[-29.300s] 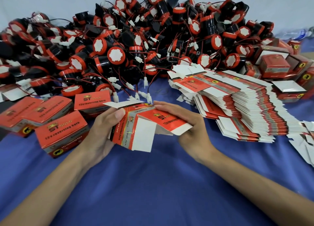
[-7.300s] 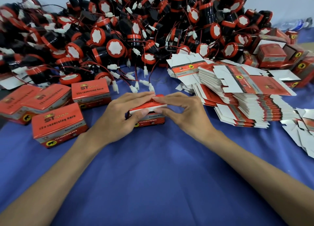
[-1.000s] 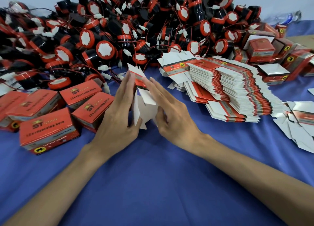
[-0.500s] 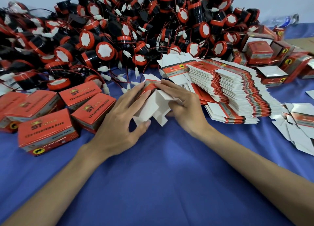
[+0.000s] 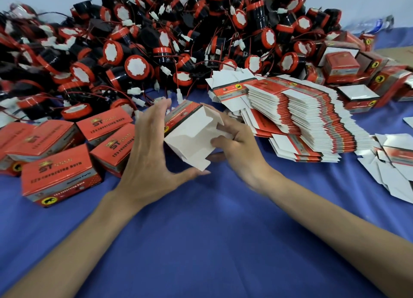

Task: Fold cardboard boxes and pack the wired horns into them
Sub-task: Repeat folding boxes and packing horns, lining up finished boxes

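Note:
A half-formed red and white cardboard box point(image 5: 190, 136) is held just above the blue cloth, its white flaps facing me. My left hand point(image 5: 152, 154) grips its left side, fingers on top and thumb under the lower flap. My right hand point(image 5: 237, 145) holds the right side with fingers curled round a flap. A large heap of black and red wired horns point(image 5: 169, 42) lies behind. A fanned stack of flat box blanks point(image 5: 299, 112) lies to the right.
Several closed red boxes point(image 5: 60, 174) sit at the left. More boxes, some open point(image 5: 355, 94), stand at the back right. Loose white blanks point(image 5: 393, 163) lie at the right edge. Blue cloth point(image 5: 201, 241) covers the table in front.
The flat blank has been opened out into a box shape between my hands, and its white bottom flaps have turned toward me. Both hands have shifted slightly apart around it.

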Available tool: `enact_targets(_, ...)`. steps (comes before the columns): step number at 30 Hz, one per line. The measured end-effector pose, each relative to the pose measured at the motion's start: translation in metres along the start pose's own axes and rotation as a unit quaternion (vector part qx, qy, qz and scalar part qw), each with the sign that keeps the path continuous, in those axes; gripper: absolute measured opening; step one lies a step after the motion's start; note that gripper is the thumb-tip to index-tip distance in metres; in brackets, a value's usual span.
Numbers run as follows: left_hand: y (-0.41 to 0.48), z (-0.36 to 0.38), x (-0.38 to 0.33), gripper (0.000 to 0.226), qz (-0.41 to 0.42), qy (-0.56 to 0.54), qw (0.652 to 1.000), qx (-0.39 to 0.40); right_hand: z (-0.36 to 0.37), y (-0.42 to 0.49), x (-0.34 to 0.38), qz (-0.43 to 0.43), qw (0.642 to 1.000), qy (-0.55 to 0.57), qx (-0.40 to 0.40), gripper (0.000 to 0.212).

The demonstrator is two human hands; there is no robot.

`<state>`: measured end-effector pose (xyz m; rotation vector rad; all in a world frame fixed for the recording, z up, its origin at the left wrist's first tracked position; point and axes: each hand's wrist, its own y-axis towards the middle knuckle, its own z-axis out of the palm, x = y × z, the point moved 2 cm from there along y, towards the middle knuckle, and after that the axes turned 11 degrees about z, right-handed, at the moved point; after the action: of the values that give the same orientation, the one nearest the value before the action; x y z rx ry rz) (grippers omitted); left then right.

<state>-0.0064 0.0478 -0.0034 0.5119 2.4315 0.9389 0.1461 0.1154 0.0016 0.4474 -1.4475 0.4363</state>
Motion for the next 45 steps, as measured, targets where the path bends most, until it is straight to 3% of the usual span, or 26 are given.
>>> enact_targets(7, -0.003, 0.004, 0.004, 0.076, 0.058, -0.003, 0.998, 0.003, -0.001, -0.002, 0.001, 0.03, 0.989, 0.046, 0.14, 0.078)
enact_targets(11, -0.004, 0.003, 0.009, 0.061, 0.048, -0.036, 0.998, -0.038, -0.008, 0.0, 0.003, 0.049, 0.979, 0.048, 0.194, 0.051)
enact_targets(14, -0.005, 0.003, 0.011, 0.053, 0.052, -0.053, 0.995, -0.06, -0.012, 0.001, 0.003, 0.06, 0.966, 0.073, 0.239, 0.045)
enact_targets(16, -0.006, 0.003, 0.011, 0.052, 0.052, -0.056, 0.995, -0.066, -0.013, 0.0, 0.003, 0.051, 0.969, 0.059, 0.236, 0.041)
enact_targets(24, -0.004, 0.003, 0.012, 0.048, 0.045, -0.069, 0.995, -0.057, -0.004, -0.003, 0.003, -0.037, 0.991, -0.079, 0.104, 0.031)
enact_targets(37, -0.005, 0.005, 0.016, 0.048, 0.048, -0.079, 0.993, -0.066, -0.003, -0.006, 0.007, -0.013, 0.998, -0.03, 0.059, 0.019)
enact_targets(45, -0.006, 0.002, 0.018, 0.039, 0.057, -0.12, 0.983, -0.13, -0.01, -0.005, 0.007, -0.035, 0.985, -0.049, 0.163, 0.03)
